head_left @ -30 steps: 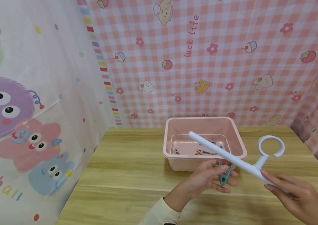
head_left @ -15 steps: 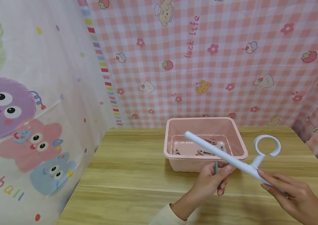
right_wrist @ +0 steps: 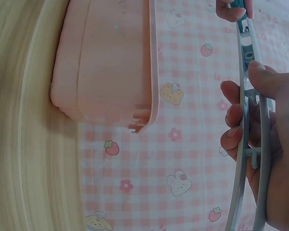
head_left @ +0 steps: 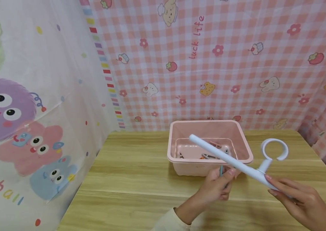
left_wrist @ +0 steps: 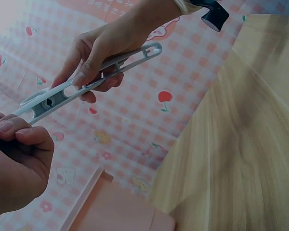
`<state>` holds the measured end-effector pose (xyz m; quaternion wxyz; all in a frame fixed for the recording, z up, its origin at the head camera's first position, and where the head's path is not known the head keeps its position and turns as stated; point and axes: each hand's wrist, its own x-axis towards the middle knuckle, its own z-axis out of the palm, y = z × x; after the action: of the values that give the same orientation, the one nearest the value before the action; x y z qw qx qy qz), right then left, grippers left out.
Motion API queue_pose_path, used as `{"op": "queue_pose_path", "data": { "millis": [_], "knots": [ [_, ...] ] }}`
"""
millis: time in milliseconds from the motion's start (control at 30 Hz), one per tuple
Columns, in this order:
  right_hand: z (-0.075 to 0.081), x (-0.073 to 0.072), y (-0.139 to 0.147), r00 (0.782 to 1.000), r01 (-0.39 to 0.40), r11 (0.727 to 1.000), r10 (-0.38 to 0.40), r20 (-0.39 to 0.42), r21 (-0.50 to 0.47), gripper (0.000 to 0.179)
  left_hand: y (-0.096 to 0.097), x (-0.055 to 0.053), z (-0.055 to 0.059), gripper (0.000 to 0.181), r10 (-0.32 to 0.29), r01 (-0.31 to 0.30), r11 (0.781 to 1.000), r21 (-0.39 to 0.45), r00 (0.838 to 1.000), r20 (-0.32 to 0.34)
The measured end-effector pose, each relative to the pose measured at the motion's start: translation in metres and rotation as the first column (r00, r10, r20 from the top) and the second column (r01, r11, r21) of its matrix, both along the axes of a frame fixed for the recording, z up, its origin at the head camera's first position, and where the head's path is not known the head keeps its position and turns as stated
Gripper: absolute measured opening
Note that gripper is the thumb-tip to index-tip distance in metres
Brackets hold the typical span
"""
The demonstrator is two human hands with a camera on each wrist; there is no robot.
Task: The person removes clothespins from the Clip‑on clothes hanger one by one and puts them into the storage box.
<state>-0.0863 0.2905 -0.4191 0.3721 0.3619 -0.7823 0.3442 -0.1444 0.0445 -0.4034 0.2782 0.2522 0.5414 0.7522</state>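
Note:
My right hand (head_left: 304, 199) grips a pale blue plastic clothes hanger (head_left: 223, 155) with an open ring hook (head_left: 285, 154). In the head view the hanger slants up to the left, across the front of the pink basin. Its underside, with slots and crosspieces, shows in the right wrist view, where the right fingers (right_wrist: 233, 115) wrap it. My left hand (head_left: 215, 187) pinches a teal clothespin (head_left: 221, 170) at the hanger's underside. Curled fingers hide most of the clothespin; its teal end (right_wrist: 238, 13) shows in the right wrist view. Whether it bites on the hanger I cannot tell.
Behind the hands, a pink plastic basin (head_left: 209, 126) stands on the wooden table (head_left: 128, 179). Several clothespins (head_left: 210, 156) lie inside it. A pink checked cloth (head_left: 223, 64) hangs at the back, and a white cartoon-printed cloth (head_left: 73, 80) at the left.
My left hand has turned and curled its fingers round the teal clothespin, which showed openly a second ago. The hanger has shifted slightly left. Over the last half second little has moved.

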Motion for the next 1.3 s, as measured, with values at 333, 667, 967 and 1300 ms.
{"op": "queue_pose_path", "data": {
  "millis": [333, 667, 967, 1300],
  "knots": [
    [0.003, 0.001, -0.001, 0.999, -0.046, 0.999, 0.047, 0.005, -0.019, 0.051, -0.011, -0.007, 0.004, 0.024, -0.219, 0.218, 0.966, 0.138, 0.976, -0.009],
    [0.006, 0.001, 0.003, 1.000, -0.018, 1.000, 0.018, 0.016, 0.005, 0.053, -0.011, -0.011, 0.006, 0.030, -0.112, 0.113, 0.994, 0.007, 0.992, -0.063],
    [0.006, -0.002, 0.004, 0.999, 0.041, 0.998, -0.042, 0.026, 0.044, 0.055, -0.013, -0.016, 0.008, 0.038, 0.072, -0.307, 0.907, -0.290, 0.788, -0.611],
    [0.011, 0.001, 0.006, 0.985, 0.130, 0.976, -0.147, 0.090, 0.175, 0.038, -0.016, -0.017, 0.009, 0.038, -0.137, -0.754, 0.610, -0.244, 0.203, -0.969]
  ]
}}
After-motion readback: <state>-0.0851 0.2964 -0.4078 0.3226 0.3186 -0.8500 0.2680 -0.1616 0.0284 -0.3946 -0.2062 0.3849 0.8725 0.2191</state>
